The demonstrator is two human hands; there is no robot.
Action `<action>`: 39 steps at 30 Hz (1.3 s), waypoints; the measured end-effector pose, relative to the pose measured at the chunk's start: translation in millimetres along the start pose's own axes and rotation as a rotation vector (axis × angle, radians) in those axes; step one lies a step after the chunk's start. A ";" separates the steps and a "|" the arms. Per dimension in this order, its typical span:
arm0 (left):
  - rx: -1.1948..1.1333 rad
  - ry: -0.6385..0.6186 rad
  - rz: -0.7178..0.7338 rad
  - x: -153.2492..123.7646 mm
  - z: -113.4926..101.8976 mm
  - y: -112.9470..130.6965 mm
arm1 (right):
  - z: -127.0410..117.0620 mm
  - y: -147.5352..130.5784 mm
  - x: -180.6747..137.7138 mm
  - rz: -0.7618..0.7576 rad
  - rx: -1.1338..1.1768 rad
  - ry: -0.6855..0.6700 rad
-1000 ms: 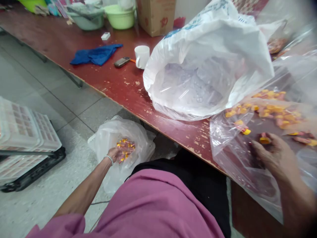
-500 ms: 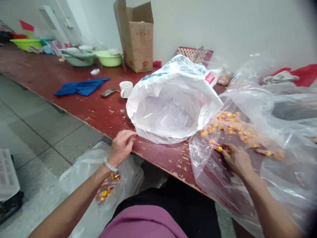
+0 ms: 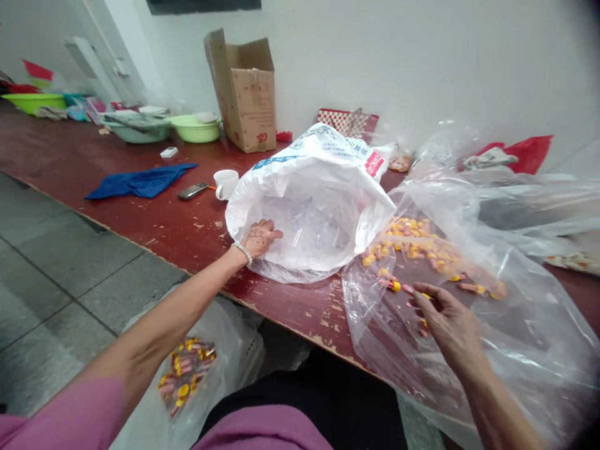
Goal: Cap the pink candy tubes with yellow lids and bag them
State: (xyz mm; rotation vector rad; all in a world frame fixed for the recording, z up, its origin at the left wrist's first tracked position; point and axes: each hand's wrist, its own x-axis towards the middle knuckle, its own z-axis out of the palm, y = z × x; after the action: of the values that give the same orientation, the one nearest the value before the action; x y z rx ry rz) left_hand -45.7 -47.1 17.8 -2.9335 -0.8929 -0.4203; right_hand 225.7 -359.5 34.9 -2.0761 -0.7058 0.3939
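My left hand (image 3: pixel 260 239), with a beaded bracelet at the wrist, is at the mouth of a large white woven sack (image 3: pixel 323 153) with a clear plastic liner (image 3: pixel 319 234). Its fingers are loosely bent and apart, just inside the rim, with nothing visible in them. On the right, my right hand (image 3: pixel 443 309) pinches a small pink piece with a yellow cap (image 3: pixel 407 289) between thumb and forefinger. Many similar yellow-capped pieces (image 3: pixel 412 234) lie in a pile on clear plastic sheeting (image 3: pixel 469 350) beyond that hand.
Below the table edge, a plastic-lined basket (image 3: pixel 225 337) holds more yellow-capped pieces (image 3: pixel 185 372). On the red table (image 3: pixel 187 228) are a white mug (image 3: pixel 226 184), a phone (image 3: pixel 192 191), a blue cloth (image 3: pixel 140 182), a cardboard box (image 3: pixel 253 106) and several basins (image 3: pixel 197 129).
My left hand has moved up and forward from the table edge into the sack's mouth. My right hand has drawn slightly back from the loose pieces, and the view has shifted a little.
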 end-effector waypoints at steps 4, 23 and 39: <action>-0.006 0.099 0.010 -15.3 -14.6 14.1 | 31.3 -37.1 -37.9 -0.161 0.356 -0.079; -2.229 -0.019 -0.626 -93.1 -40.2 146.1 | 103.0 -63.7 -102.2 -0.453 0.516 -0.114; -2.186 -0.407 -0.683 -100.3 -32.0 174.3 | 103.2 -49.1 -103.0 -0.945 -0.113 -0.193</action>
State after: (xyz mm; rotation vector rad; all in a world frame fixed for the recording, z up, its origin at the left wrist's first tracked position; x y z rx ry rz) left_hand -37.1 -250.2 27.4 -4.0007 -3.0198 -1.8453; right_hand 74.8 -334.0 19.2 -1.5753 -1.7302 0.0058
